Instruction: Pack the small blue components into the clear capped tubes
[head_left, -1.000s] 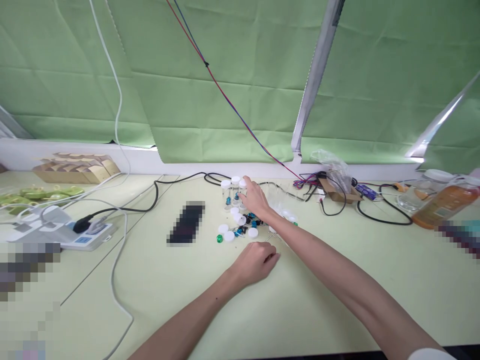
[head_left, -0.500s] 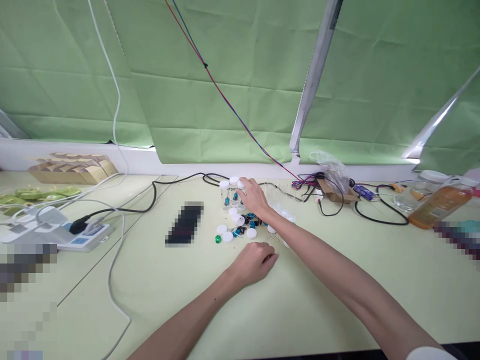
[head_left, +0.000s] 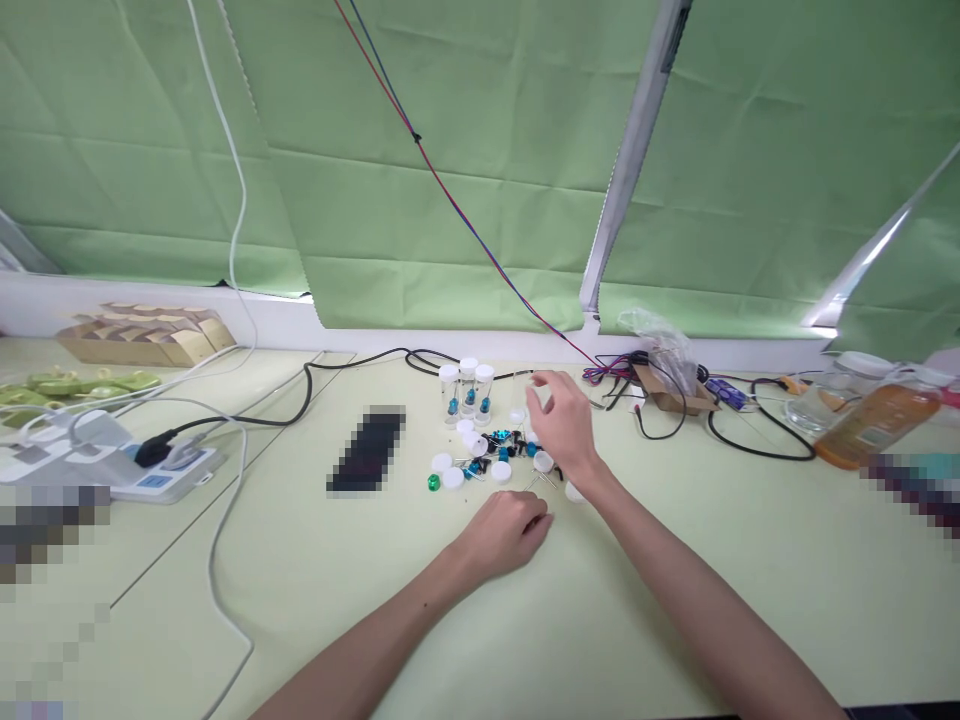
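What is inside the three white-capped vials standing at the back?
Each of the vials shows a small blue part through its clear wall. Their white caps cover the mouths, hiding whatever lies inside the caps; the parts' finer details are too small to tell.

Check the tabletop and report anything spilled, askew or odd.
Nothing looks wet or broken. The bottle of orange liquid at the right looks tilted, though wide-angle distortion may explain that. Loose white caps and blue pieces lie jumbled in front of three upright capped vials, untidy rather than damaged.
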